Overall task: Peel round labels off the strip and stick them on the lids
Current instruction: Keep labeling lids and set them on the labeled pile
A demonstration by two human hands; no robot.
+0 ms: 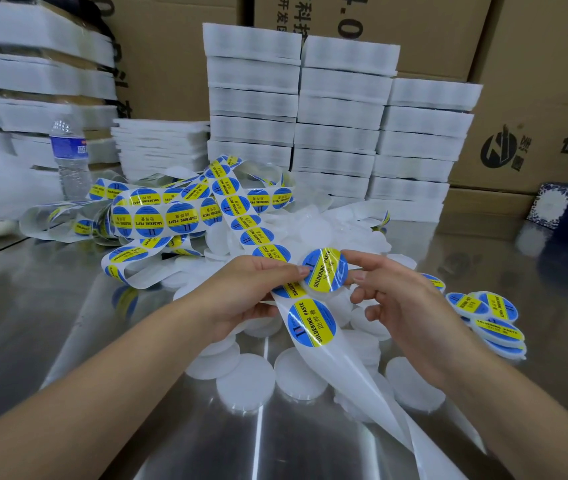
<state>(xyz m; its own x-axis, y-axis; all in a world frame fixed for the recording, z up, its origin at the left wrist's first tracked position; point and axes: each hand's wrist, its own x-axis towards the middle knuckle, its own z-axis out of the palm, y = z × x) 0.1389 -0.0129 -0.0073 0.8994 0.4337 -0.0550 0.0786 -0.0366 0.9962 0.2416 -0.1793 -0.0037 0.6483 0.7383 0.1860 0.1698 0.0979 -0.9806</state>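
Sitting between fingers (362,260): labelled lid (325,273)

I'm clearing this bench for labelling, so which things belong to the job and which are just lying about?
Job: label strip, lid being labelled, bare white lids, labelled lids.
Lying about: water bottle, white foam stacks, cardboard boxes, blue patterned box.

Bright overhead glare on table (68,306), wide-angle edge distortion.
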